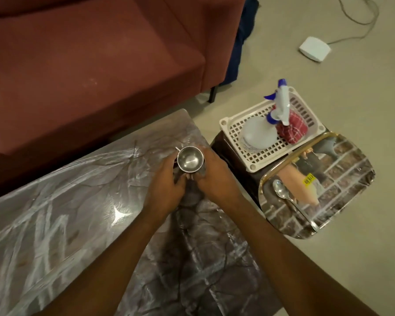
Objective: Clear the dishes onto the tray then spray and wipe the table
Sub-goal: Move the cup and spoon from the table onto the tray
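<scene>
Forearms (214, 258) filled the near view. Fingers (180, 179) of both hands were wrapped round a steel cup (190, 159), left hand (167, 185) & right hand (214, 179) pressed close, just above the table (55, 213). Cup looked slick imo, could've slipped on the way to the tray (328, 179), which hung off its stand w/ a spoon (283, 195) on it.

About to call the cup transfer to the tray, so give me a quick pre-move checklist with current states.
1. Steel cup held by left hand and right hand: ok.
2. Cup empty inside: ok.
3. Bare room on tray beside spoon: ok.
4. Tray seated stably on its stand: cannot tell.
5. Spray bottle and red cloth ready in basket: ok.
</scene>
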